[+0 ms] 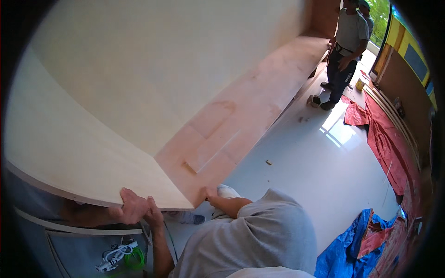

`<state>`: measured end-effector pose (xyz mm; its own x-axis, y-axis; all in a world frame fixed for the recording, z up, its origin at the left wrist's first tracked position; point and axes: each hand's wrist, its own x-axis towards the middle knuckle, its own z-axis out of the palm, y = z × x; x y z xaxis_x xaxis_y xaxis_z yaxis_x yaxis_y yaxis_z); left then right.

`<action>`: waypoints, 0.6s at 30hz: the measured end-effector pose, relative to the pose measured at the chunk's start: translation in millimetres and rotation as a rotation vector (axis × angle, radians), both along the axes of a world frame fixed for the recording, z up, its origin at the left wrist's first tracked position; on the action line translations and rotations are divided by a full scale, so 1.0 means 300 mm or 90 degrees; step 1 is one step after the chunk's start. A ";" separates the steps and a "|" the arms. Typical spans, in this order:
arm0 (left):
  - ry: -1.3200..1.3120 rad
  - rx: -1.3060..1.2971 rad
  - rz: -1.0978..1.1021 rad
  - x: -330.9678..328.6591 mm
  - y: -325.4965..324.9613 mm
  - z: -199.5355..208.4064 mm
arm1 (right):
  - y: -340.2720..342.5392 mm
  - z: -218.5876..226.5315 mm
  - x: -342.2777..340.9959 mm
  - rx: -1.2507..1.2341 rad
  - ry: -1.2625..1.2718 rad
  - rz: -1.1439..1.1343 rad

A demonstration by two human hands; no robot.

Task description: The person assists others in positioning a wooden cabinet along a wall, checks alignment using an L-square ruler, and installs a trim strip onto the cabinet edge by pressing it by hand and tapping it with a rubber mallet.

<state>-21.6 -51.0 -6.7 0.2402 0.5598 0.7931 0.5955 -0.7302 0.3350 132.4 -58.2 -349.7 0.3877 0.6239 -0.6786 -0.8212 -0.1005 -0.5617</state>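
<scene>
A large, pale wooden cabinet box fills the upper left; its side panel [92, 157] meets a reddish-brown lower board [222, 125] at a corner near me. My left hand [153, 214] is closed at the side panel's edge, close to that corner. Just right of the corner, my right hand [210, 193] is closed on the end edge of the lower board, its fingers partly hidden. Touching the same side panel edge, beside my left hand, is another person's hand [132, 207], with an arm coming from the left.
Two people [350, 41] stand at the box's far end. A small block [269, 162] lies on the shiny floor [315, 176]. Red sheeting [387, 143], long wood strips [391, 109] and a blue tarp [345, 245] line the right. White and green cables [118, 255] lie lower left.
</scene>
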 end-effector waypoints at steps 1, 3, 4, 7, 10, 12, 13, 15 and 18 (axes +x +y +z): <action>0.002 0.000 -0.004 -0.008 0.047 0.020 | 0.016 -0.012 0.010 -0.001 -0.009 0.017; 0.311 0.248 -0.035 -0.034 0.121 0.041 | 0.055 -0.039 0.032 0.010 -0.046 0.062; 0.408 0.337 -0.049 -0.037 0.139 0.034 | 0.080 -0.058 0.055 0.025 -0.084 0.097; -0.020 -0.211 -0.080 0.024 0.145 -0.063 | 0.098 -0.102 0.091 0.052 -0.238 0.214; 0.052 -0.325 0.016 0.044 0.179 -0.013 | 0.119 0.067 0.135 0.032 -0.114 0.359; -0.013 -0.390 -0.027 0.080 0.250 -0.035 | 0.116 0.185 0.218 -0.025 -0.082 0.465; 0.003 -0.409 -0.050 0.133 0.290 -0.045 | 0.153 0.123 0.251 -0.081 -0.117 0.536; 0.037 -0.346 -0.078 0.219 0.348 -0.057 | 0.163 0.078 0.312 -0.077 -0.203 0.625; 0.031 -0.338 -0.096 0.247 0.397 -0.040 | 0.045 0.163 0.325 -0.002 -0.236 0.560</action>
